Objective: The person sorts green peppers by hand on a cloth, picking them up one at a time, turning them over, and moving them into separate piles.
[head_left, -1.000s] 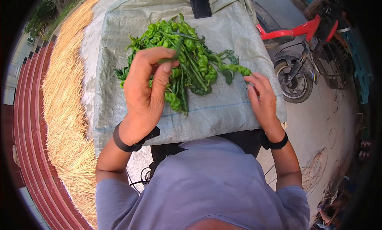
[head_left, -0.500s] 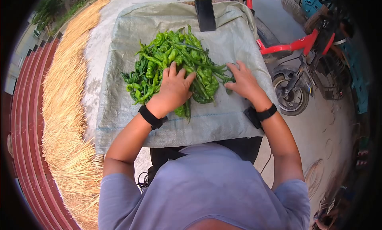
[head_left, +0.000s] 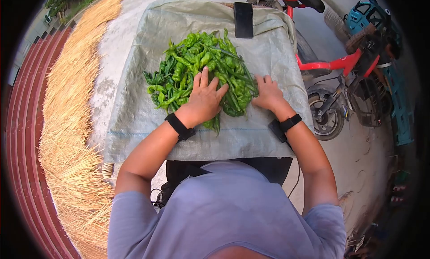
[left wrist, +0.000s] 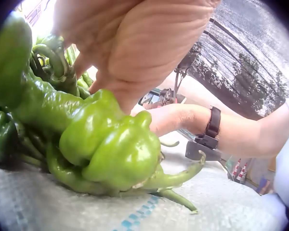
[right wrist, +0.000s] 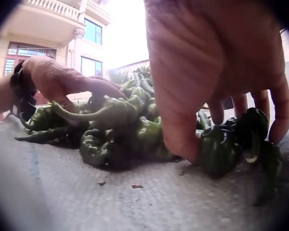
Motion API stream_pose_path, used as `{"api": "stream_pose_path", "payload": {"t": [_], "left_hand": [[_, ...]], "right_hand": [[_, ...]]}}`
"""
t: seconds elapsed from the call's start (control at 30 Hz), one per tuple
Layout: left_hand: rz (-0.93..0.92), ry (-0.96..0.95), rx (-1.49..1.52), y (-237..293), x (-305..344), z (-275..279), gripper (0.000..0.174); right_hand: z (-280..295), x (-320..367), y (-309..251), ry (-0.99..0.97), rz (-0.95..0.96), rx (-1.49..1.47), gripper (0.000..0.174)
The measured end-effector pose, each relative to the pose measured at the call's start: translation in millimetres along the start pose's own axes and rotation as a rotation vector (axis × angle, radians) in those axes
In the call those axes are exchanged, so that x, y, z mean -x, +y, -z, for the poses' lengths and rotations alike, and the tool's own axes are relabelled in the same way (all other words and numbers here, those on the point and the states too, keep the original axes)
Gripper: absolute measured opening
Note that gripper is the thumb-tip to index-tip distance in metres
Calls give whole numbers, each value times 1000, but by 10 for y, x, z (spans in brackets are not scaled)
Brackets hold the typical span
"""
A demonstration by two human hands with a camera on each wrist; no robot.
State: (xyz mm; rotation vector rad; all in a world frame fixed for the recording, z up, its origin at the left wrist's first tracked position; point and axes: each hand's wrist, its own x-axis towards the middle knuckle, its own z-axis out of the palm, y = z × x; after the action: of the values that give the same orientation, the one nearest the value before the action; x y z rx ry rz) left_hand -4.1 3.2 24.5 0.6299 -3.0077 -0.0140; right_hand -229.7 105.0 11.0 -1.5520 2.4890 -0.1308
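Green peppers (head_left: 192,57) lie heaped on a pale woven sheet (head_left: 156,142). On the near side of the heap, my left hand (head_left: 204,102) rests palm down with spread fingers. My right hand (head_left: 269,94) is at the heap's right edge. In the right wrist view, the thumb and fingers of that hand (right wrist: 202,62) reach down on either side of dark green peppers (right wrist: 219,150), touching them. The left wrist view has light green peppers (left wrist: 120,149) beneath the left palm (left wrist: 149,38); its fingertips are largely hidden.
A black phone (head_left: 243,20) lies on the sheet's far right part. Beyond the right side stands a red bike (head_left: 329,65) with a wheel near the sheet. Straw (head_left: 71,111) covers ground along the left, beside red steps (head_left: 27,106).
The right hand has moved inward, and the peppers at the right edge now lie closer to the heap. The left hand, raised with a pepper one second ago, is down on the heap.
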Motion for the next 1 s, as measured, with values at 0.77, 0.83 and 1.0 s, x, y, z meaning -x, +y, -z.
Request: {"api": "stream_pose_path", "payload": {"t": [0.77, 0.83, 1.0], "left_hand": [[18, 176, 119, -16, 43, -72, 67], [8, 343, 301, 8, 42, -49, 67], [18, 170, 738, 253, 86, 324, 70]], "right_hand": [[298, 532, -370, -86, 178, -731, 75], [358, 534, -389, -106, 171, -960, 75], [338, 483, -382, -170, 153, -1383, 74]]}}
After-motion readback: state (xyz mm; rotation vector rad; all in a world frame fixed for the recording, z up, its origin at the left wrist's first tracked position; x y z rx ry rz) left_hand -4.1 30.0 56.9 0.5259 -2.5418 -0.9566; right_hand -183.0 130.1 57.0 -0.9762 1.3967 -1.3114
